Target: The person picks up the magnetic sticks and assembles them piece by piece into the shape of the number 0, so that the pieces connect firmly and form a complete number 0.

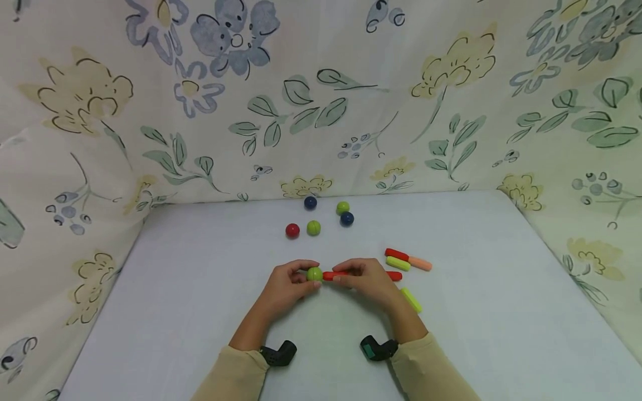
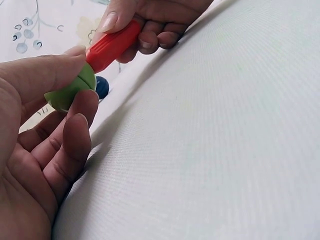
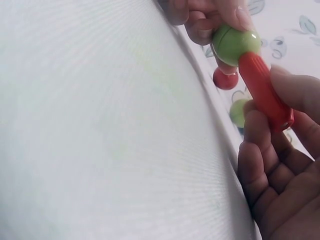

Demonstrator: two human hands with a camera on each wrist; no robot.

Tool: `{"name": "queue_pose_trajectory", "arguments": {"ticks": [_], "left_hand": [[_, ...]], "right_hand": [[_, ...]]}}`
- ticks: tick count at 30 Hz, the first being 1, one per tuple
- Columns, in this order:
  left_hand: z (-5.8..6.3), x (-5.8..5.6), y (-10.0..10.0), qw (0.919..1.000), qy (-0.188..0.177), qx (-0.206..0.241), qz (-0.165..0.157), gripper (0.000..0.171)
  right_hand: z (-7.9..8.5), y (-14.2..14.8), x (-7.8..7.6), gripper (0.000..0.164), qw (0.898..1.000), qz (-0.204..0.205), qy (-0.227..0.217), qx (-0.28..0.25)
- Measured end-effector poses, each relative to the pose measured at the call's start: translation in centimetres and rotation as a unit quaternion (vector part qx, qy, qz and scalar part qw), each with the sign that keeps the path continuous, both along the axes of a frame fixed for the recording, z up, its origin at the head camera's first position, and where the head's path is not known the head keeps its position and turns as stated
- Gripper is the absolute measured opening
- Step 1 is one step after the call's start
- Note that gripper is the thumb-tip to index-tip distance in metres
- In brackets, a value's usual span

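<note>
In the head view, my left hand pinches a green ball between thumb and fingers. A seam line runs across the ball, seen in the right wrist view. My right hand holds a short, ribbed red stick between thumb and fingers. One end of this stick meets the ball; whether it sits inside the ball, I cannot tell. Both are held just above the white table. Beyond the right hand a red piece lies on the table.
Behind the hands sit a red ball, green balls and dark blue balls. To the right lie a red stick, a peach stick and two yellow-green sticks. Floral cloth hangs behind the table.
</note>
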State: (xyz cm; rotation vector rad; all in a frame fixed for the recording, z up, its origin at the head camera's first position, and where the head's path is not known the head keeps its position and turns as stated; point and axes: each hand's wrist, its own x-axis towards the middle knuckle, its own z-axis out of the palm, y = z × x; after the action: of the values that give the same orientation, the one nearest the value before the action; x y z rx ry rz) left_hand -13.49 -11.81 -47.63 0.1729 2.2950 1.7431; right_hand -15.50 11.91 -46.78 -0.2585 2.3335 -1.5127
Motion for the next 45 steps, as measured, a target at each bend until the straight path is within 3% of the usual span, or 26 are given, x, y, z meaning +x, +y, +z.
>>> {"name": "queue_pose_trajectory", "arguments": {"ticks": [27,42,45], "left_hand": [[0.0,0.0,-0.1,0.9999,-0.008,0.009,-0.004,0.043],[0.2,0.0,0.2,0.9998,-0.008,0.011,0.013,0.042],[1.5,0.3,0.2,0.9996,-0.011,0.014,0.020,0.042]], "right_hand": [[0.4,0.0,0.0,0.025,1.000,0.005,-0.002,-0.004],[0.5,0.1,0.1,0.025,1.000,-0.004,-0.005,-0.018],[0.6,0.1,0.1,0.026,1.000,-0.004,-0.008,-0.019]]}}
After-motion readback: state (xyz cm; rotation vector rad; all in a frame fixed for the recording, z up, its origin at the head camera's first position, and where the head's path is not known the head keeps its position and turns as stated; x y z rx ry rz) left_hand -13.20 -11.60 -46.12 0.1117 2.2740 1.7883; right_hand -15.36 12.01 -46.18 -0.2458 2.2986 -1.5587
